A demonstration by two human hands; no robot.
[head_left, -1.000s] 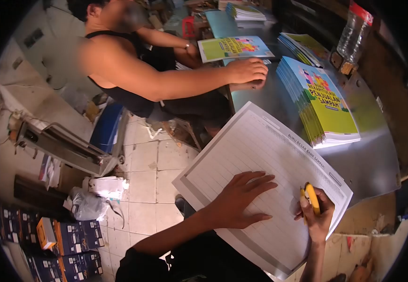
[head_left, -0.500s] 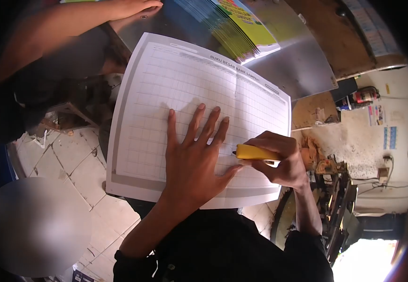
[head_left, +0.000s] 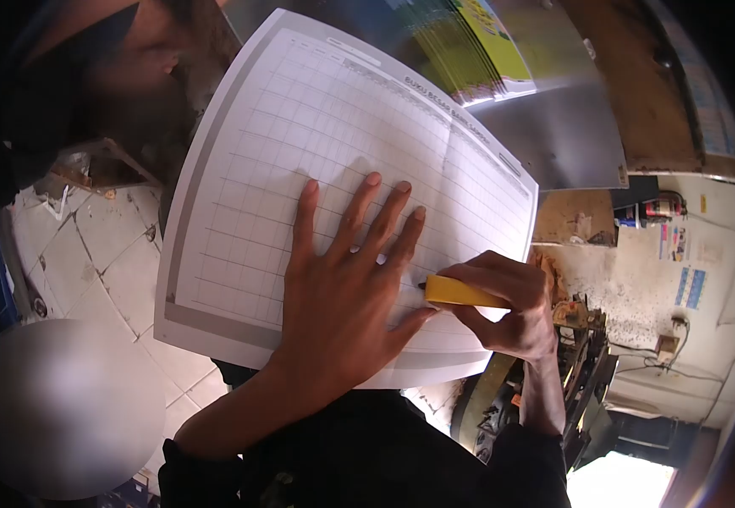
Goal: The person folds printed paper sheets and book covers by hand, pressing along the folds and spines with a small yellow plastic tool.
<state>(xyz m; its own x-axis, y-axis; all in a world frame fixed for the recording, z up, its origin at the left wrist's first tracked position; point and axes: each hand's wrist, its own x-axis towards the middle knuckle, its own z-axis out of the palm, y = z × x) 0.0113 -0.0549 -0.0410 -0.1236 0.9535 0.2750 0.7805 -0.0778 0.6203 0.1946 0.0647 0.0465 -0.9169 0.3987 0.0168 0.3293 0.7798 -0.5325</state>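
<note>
Tool (head_left: 462,292) clasped in right hand (head_left: 526,318) points leftward, long axis crosswise; left hand (head_left: 338,292) splayed.

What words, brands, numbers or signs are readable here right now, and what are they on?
"BUKU BESAR BANK SAMPAH": heading of the sheet, its last word faint.
Too small to read: the sheet's column headings.
Too blurred: lettering on the booklets.
Too small: print on the wall posters.

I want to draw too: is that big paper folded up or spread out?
Spread out. The big paper shows its wide printed grid, and the left hand rests on it, fingers apart.
</note>
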